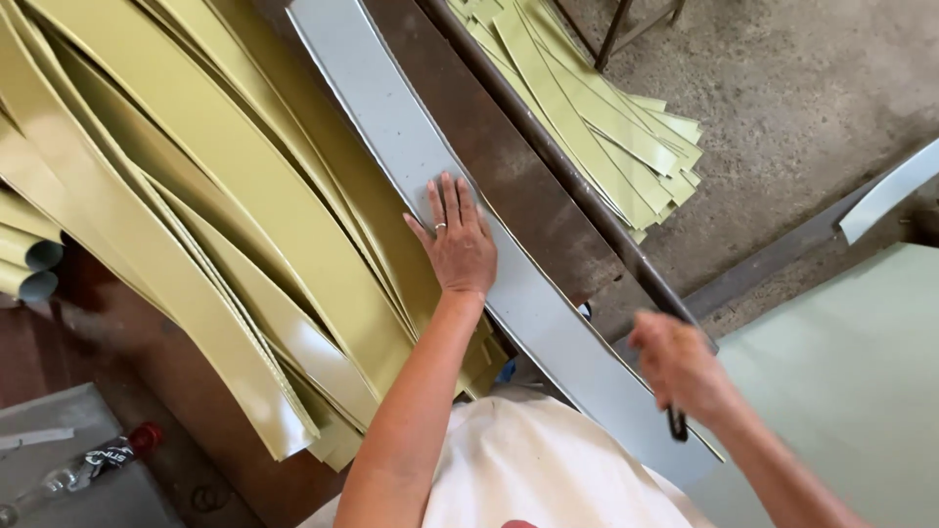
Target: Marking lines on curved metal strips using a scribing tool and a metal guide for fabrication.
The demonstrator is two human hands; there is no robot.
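One grey strip (509, 284) lay on the counter (528, 186), the left hand (455, 240) flat and open on it; the right hand's (680, 367) grip closed round one dark handle (675, 422).

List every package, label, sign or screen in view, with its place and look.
Clear plastic bottle: lies on its side on the grey surface at the lower left, red cap, dark label band with pale print.
No signs or screens in view.

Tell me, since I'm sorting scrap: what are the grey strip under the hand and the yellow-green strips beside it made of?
Grey strip: probably thin sheet metal, matte, with crisp edges. Yellow-green strips: likely coated sheet metal too, glossy highlights and springy curves, though plastic can't be excluded. The left hand presses the grey one flat.
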